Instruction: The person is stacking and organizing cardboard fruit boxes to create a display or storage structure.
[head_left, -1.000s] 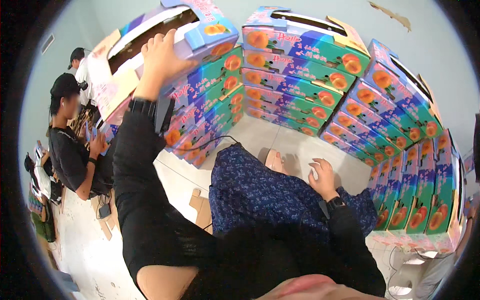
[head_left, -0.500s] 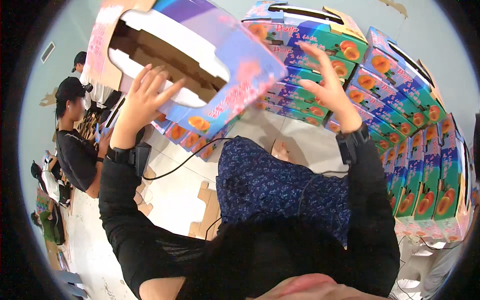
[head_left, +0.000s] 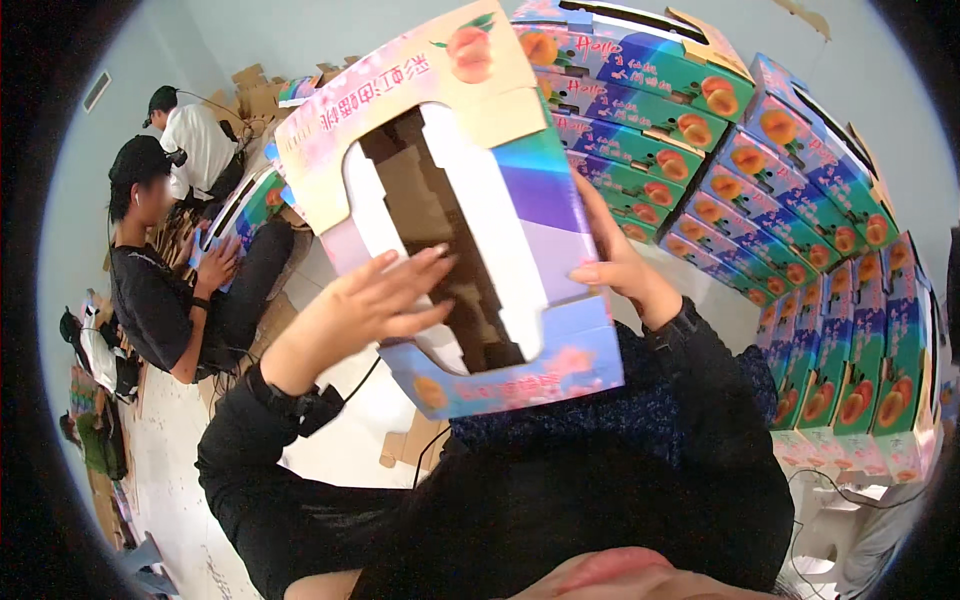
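Away from the stacked cartons [head_left: 640,110], one slotted carton [head_left: 480,200] had swung round since the earlier frame, coming in over the dark skirt [head_left: 600,430]. The right hand [head_left: 622,262] gripped its side, thumb on the top edge, presumably to steady it; the left hand [head_left: 370,305] spread its fingers over the opening, grasping nothing evident. Contact there was unclear; the carton hid its own underside and some right fingertips.

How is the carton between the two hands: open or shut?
Open: the carton has a long gap in its facing side, white along the edges, showing brown inside. The left hand overlaps the gap.
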